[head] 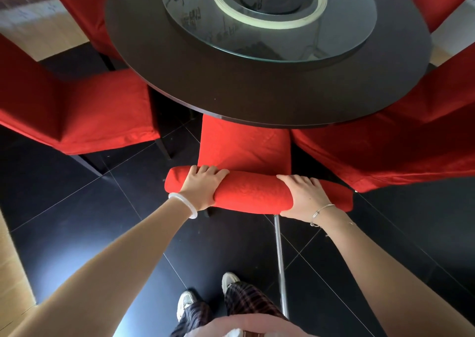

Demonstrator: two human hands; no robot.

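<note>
A red-covered chair [244, 146] stands in front of me, its seat partly tucked under the round dark table [257, 100]. My left hand [201, 185] grips the left part of the chair's padded top rail [254, 192], fingers curled over the far side. My right hand [303, 195] grips the rail further right, thumb underneath. A white bangle sits on my left wrist and a thin silver bracelet on the right.
More red-covered chairs stand at the left [84, 115] and right [385, 151] of the table. A glass turntable [257, 28] lies on the tabletop. A metal pole [280, 264] leans by my right leg. The floor is black tile [77, 208].
</note>
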